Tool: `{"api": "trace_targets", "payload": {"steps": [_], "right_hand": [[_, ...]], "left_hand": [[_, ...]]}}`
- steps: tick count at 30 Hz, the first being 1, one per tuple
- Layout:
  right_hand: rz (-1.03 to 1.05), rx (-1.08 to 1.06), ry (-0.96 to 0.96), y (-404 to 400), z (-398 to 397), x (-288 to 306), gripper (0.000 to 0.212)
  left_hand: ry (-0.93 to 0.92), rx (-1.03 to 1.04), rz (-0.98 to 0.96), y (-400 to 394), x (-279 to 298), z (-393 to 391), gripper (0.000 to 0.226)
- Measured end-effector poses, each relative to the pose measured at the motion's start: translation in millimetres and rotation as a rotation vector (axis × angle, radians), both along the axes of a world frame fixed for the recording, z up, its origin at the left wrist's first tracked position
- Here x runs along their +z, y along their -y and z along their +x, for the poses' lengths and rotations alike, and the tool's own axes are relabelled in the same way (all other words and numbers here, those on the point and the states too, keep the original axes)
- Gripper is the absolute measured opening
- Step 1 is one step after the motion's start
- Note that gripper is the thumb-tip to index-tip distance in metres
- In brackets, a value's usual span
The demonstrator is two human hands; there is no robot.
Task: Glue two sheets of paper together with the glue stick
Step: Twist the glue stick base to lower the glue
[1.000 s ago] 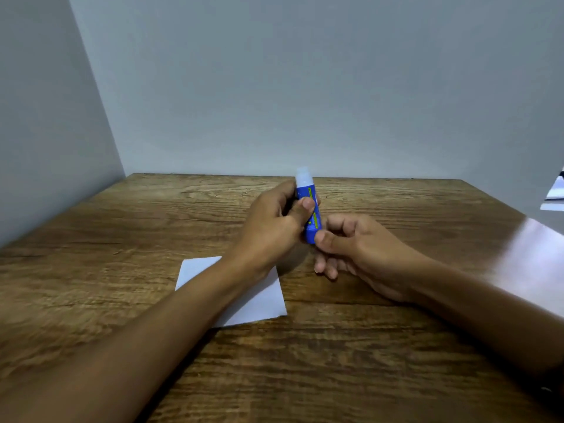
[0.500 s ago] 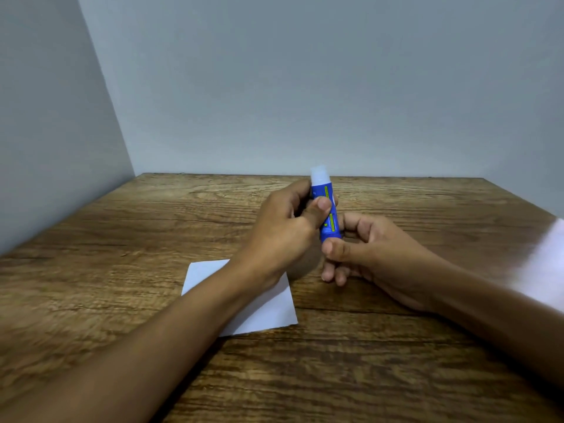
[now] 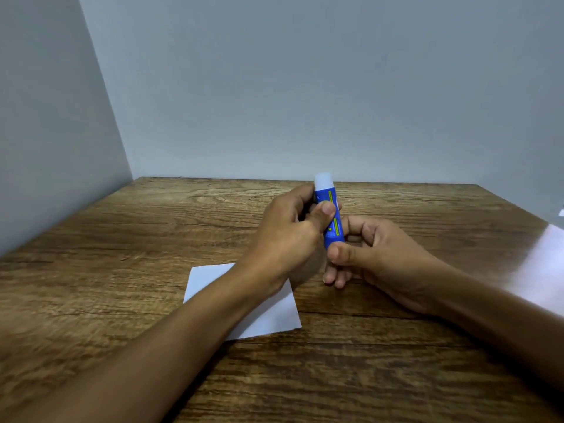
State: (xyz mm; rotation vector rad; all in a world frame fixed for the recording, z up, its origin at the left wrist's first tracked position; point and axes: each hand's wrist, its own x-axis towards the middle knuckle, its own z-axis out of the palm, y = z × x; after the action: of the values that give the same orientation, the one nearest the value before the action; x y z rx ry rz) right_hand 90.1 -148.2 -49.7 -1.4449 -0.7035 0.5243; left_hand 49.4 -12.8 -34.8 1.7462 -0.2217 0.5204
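Blue glue stick (image 3: pixel 331 219) (one), two hands, left hand (image 3: pixel 287 239), right hand (image 3: pixel 381 257)

Glue stick (image 3: pixel 331 219) sitting upright-ish above middle of surface (image 3: pixel 122 239), tilting slightly, cap end up. Left hand (image 3: pixel 290 236) wrapping upper barrel from left side, thumb lying across front. Right hand (image 3: pixel 375 257) pinching bottom end from right, fingers curling under. Both hands meeting at stick, touching each other. Paper sheet (image 3: pixel 268 319) lying flat on surface, nearer camera and left of stick, left forearm crossing over it. Walls standing behind and left of surface.
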Motion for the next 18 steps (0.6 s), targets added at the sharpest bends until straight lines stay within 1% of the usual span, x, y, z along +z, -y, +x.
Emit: {"api": "trace_targets", "payload": {"steps": [2,4,5,8,11,13,16,18], "right_hand": [[0.022,0.091,-0.048,2.1,0.6,3.0,0.033],[0.021,0.148,-0.079,4.5,1.3,4.9,0.026],[0.018,0.147,-0.08,5.1,1.4,4.8,0.025],[0.009,0.079,-0.024,3.4,0.3,1.9,0.022],[-0.019,0.035,0.023,1.4,-0.9,0.5,0.023],[-0.02,0.043,0.008,1.6,-0.4,1.5,0.025],[0.006,0.115,-0.069,4.1,0.9,4.7,0.026],[0.006,0.146,-0.091,5.9,1.5,5.4,0.026]], "left_hand": [[0.005,-0.014,-0.006,0.0,-0.3,0.5,0.01],[0.001,-0.02,0.007,-0.6,-1.3,0.6,0.017],[-0.005,-0.022,0.012,-0.9,-1.7,0.9,0.018],[-0.004,-0.037,0.017,-0.8,-2.4,0.7,0.013],[0.01,0.004,0.068,-0.7,-3.3,0.9,0.011],[0.013,0.004,0.06,-0.4,-3.0,1.1,0.012],[0.011,-0.004,0.045,-0.3,-2.0,0.9,0.018],[0.009,-0.007,0.045,-0.9,-1.9,1.1,0.018]]}}
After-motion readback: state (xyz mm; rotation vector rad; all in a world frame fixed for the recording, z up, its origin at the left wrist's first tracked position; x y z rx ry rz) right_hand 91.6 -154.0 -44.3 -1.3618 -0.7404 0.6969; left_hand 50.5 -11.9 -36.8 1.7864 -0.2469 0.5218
